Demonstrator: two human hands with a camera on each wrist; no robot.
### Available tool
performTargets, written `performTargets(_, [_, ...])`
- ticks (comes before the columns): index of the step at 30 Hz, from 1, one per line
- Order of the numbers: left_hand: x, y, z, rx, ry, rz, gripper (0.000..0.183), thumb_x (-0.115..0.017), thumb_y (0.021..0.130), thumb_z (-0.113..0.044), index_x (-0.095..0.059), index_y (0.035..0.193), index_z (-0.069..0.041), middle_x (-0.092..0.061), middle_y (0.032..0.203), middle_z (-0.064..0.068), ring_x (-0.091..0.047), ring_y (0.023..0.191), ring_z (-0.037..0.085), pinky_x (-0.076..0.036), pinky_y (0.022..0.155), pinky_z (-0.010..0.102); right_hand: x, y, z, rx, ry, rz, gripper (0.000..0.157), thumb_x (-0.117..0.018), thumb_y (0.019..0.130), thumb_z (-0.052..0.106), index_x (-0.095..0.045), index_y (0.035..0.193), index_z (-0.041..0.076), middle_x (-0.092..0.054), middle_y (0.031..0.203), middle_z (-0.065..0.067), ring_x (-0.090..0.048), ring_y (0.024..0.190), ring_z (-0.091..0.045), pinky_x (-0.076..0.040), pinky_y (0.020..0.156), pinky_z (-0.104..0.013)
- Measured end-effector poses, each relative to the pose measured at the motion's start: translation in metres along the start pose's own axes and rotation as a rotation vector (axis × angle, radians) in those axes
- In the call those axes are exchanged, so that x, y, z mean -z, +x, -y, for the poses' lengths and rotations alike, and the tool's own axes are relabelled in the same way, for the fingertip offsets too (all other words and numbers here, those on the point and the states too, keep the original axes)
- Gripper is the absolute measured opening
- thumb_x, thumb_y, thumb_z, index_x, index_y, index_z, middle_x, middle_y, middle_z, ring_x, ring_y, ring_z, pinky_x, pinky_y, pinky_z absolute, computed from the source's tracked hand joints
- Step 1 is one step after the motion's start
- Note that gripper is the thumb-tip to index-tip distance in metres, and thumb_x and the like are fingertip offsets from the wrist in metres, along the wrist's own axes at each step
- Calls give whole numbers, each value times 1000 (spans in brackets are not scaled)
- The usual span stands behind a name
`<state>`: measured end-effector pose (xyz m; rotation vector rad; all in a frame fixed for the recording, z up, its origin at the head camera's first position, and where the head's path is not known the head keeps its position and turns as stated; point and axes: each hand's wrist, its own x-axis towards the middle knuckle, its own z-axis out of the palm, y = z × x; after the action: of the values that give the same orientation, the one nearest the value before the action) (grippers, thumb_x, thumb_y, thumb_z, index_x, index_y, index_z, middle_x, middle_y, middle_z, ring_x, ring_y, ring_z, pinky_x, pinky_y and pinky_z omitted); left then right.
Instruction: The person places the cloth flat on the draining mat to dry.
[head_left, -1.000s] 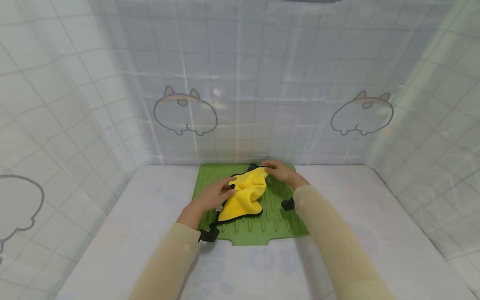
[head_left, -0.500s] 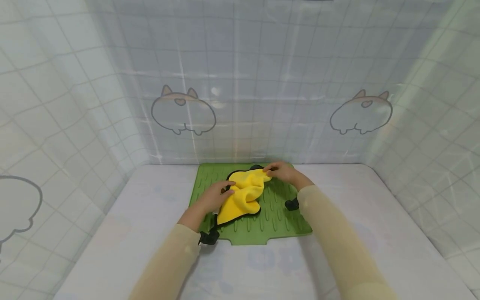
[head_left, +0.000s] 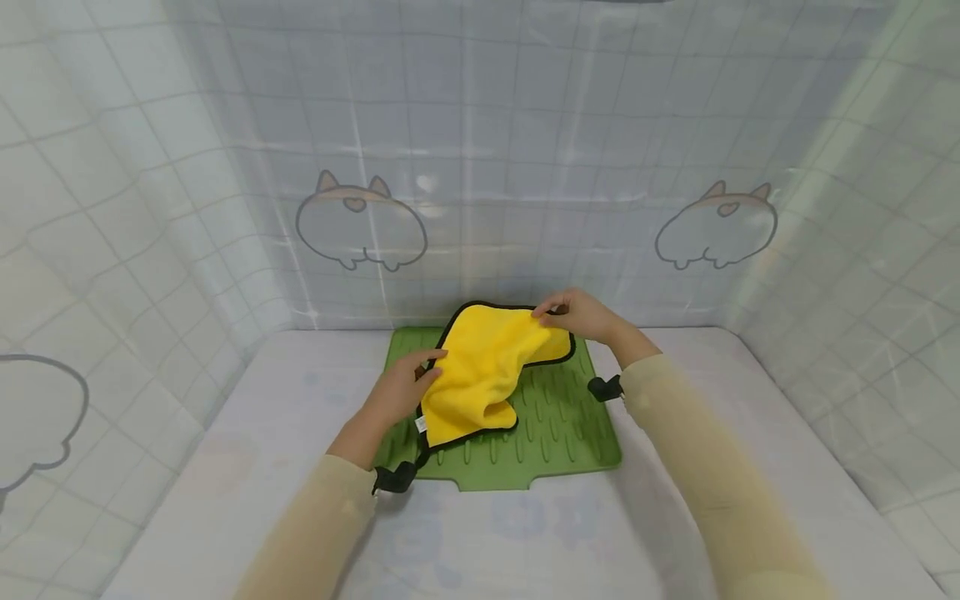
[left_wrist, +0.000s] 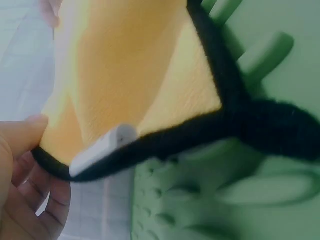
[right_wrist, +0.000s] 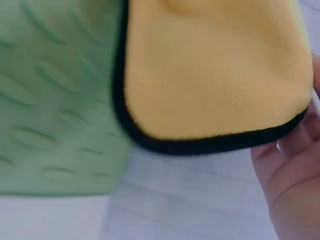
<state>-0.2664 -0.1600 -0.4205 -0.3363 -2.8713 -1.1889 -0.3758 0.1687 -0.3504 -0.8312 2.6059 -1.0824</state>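
Note:
A yellow cloth (head_left: 480, 358) with black edging is spread between both hands, over a ridged green mat (head_left: 555, 433). My left hand (head_left: 401, 385) pinches its left edge, thumb on the yellow face and fingers beneath, as the left wrist view shows. Near that hand a white label (left_wrist: 102, 150) sits on the edging, and a black loop (left_wrist: 280, 127) trails from the near corner. At the far right edge my right hand (head_left: 581, 317) pinches the cloth, holding that side raised. In the right wrist view a rounded corner hangs beside the right fingers (right_wrist: 295, 170). The near part is folded.
The mat lies on a white table (head_left: 675, 467) against a back wall hung with a grid-patterned sheet (head_left: 547, 167) bearing cartoon drawings. Similar sheets stand at left and right. Black wrist devices (head_left: 395, 477) sit at both sleeves.
The right hand has moved right and up with the far edge, and the left hand slightly left. The crumpled cloth has opened out wider, its far side lifted.

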Motion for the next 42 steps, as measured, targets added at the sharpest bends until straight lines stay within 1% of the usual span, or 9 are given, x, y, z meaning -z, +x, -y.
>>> performTargets(6, [7, -6, -1, -30, -61, -70, 33, -53, 93, -37, -52, 126, -39, -57, 97, -2, -50, 66, 21, -46, 56, 33, 25, -3, 27, -31, -16, -14, 20, -63, 87, 30, -70, 104, 22, -61, 116, 1, -53, 108, -19, -45, 88, -39])
performTargets(9, [9, -7, 0, -30, -101, -82, 33, -54, 92, -36, -53, 125, -39, -57, 83, 2, -48, 61, 22, -44, 51, 32, 28, 2, 32, -47, -54, -54, 17, -63, 88, 31, -71, 101, 26, -62, 114, 3, -53, 107, -17, -45, 88, -38])
performTargets(14, [9, -6, 12, 30, -98, -73, 35, -54, 93, -33, -52, 128, -33, -58, 109, -3, -51, 68, 21, -46, 54, 32, 1, 18, 22, 5, -174, -52, 24, -55, 93, 24, -65, 115, 25, -56, 124, 2, -46, 119, -20, -41, 95, -39])
performTargets(19, [5, -5, 26, 88, -13, -75, 37, -54, 94, -28, -51, 131, -27, -58, 114, 3, -54, 71, 21, -46, 54, 31, -32, 32, 11, 39, -257, 11, 38, -54, 94, 14, -51, 132, 12, -41, 140, -5, -30, 133, -25, -30, 105, -43])
performTargets(23, [6, -8, 29, 96, 63, -73, 40, -55, 94, -25, -50, 133, -19, -51, 131, 8, -55, 82, 21, -46, 63, 32, -42, 35, 5, 55, -292, 36, 44, -54, 94, 16, -45, 136, 6, -30, 148, -8, -18, 138, -29, -21, 109, -48])
performTargets(27, [7, -9, 34, 114, 97, -41, 46, -54, 94, -27, -43, 138, -16, -51, 130, 12, -59, 90, 24, -49, 70, 36, -45, 30, -1, 28, -272, 5, 42, -54, 94, 20, -49, 134, 6, -22, 150, -13, -12, 138, -33, -18, 108, -53])
performTargets(31, [9, -10, 41, 148, 98, -1, 56, -52, 94, -33, -32, 143, -14, -49, 132, 15, -57, 106, 29, -50, 80, 43, -46, 19, -6, -5, -233, -24, 39, -54, 94, 23, -53, 130, 6, -23, 149, -17, -16, 137, -35, -20, 107, -55])
performTargets(35, [14, -13, 45, 170, 101, 8, 60, -50, 95, -37, -27, 145, -14, -46, 134, 17, -54, 112, 33, -47, 86, 48, -50, 6, -11, -40, -176, -43, 35, -53, 95, 21, -55, 127, 6, -37, 141, -16, -29, 131, -36, -28, 104, -53])
performTargets(42, [13, -11, 44, 128, 61, 54, 58, -49, 95, -37, -28, 145, -16, -49, 132, 16, -53, 111, 33, -46, 87, 49, -65, -13, -26, -271, -61, -60, 39, -50, 96, 27, -52, 129, 7, -44, 134, -18, -46, 118, -35, -44, 88, -47])
